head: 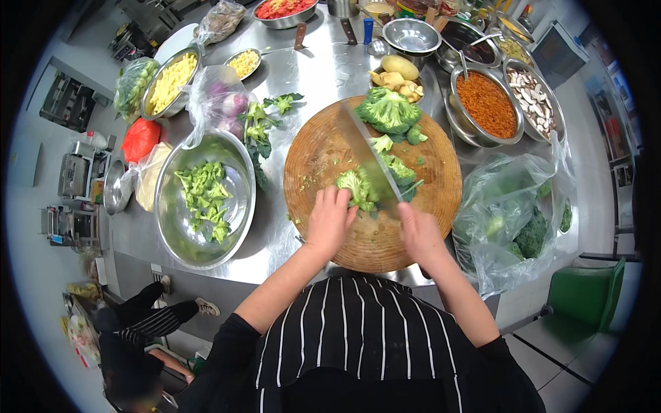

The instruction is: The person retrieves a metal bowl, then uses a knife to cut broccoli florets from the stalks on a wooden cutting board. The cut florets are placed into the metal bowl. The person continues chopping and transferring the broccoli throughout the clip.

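My right hand [422, 235] grips a Chinese cleaver [369, 157], its broad blade tilted over a round wooden chopping block [315, 139]. Against the blade's left side lies a piece of broccoli [352, 185], held down under the fingers of my left hand [329, 219]. Right of the blade are cut florets [400, 171] and, farther back, a large broccoli head [390, 112]. Small green crumbs are scattered on the block. To the left stands a big steel bowl [244, 235] with a heap of broccoli florets [204, 199] inside.
A clear plastic bag of broccoli [508, 232] sits right of the block. Bowls of orange-brown minced food [485, 106] and sliced mushrooms [532, 100] stand at the back right. Knife handles [348, 31] rise at the back. Bagged onions [232, 106] lie left. Another person [129, 351] is lower left.
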`<act>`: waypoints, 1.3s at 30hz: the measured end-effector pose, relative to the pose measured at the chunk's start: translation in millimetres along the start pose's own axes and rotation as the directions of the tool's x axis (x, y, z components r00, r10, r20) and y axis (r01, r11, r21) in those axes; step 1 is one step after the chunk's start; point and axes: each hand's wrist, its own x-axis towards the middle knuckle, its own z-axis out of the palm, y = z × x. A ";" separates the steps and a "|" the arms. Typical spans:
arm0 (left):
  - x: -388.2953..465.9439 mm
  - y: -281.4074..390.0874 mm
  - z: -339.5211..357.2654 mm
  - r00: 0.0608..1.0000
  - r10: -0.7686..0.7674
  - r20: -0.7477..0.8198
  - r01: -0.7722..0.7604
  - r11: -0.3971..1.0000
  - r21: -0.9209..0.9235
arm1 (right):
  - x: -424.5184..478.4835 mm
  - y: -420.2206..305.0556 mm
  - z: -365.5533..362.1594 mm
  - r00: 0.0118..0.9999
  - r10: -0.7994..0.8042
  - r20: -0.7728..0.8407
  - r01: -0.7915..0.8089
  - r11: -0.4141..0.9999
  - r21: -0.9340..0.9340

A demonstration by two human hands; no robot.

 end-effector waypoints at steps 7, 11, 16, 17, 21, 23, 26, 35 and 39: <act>-6.4 -27.9 -5.7 0.995 -0.014 -0.097 0.000 0.990 -0.140 | -33.9 -12.9 -40.0 0.998 0.010 0.060 -0.012 0.999 0.037; -1.4 -20.4 -5.7 0.995 -0.021 -0.097 0.014 0.997 -0.074 | -56.1 -27.4 -35.2 0.984 -0.037 0.174 0.046 0.998 -0.050; -1.4 -24.6 3.6 0.991 -0.010 -0.135 0.005 0.999 -0.042 | -47.8 -36.1 -15.2 0.971 -0.018 0.237 0.063 0.981 -0.185; -2.4 -25.9 5.3 0.992 -0.007 -0.128 0.001 0.999 -0.046 | -37.9 -37.4 -8.2 0.969 -0.030 0.245 0.083 0.974 -0.209; -4.9 -23.4 4.7 0.995 -0.049 -0.087 0.042 0.996 -0.075 | -2.6 -26.9 20.0 0.986 -0.073 0.151 0.091 0.989 -0.117; -3.6 -29.7 4.8 0.988 -0.062 -0.140 0.044 0.991 -0.130 | 3.4 -24.3 19.7 0.995 -0.051 0.085 0.051 0.999 0.000; -3.8 -42.4 0.5 0.974 -0.123 -0.189 0.093 0.982 -0.163 | 5.9 -9.5 11.2 1.000 -0.029 -0.013 0.028 0.999 -0.033; 0.3 -53.1 0.9 0.973 0.006 -0.231 -0.028 0.995 -0.094 | -32.2 -28.7 -32.9 0.963 0.133 0.234 -0.139 0.990 0.009; 5.1 -54.7 2.9 0.970 -0.006 -0.243 -0.025 0.992 -0.124 | -48.1 -24.6 -17.3 0.969 0.052 0.240 -0.067 0.996 0.054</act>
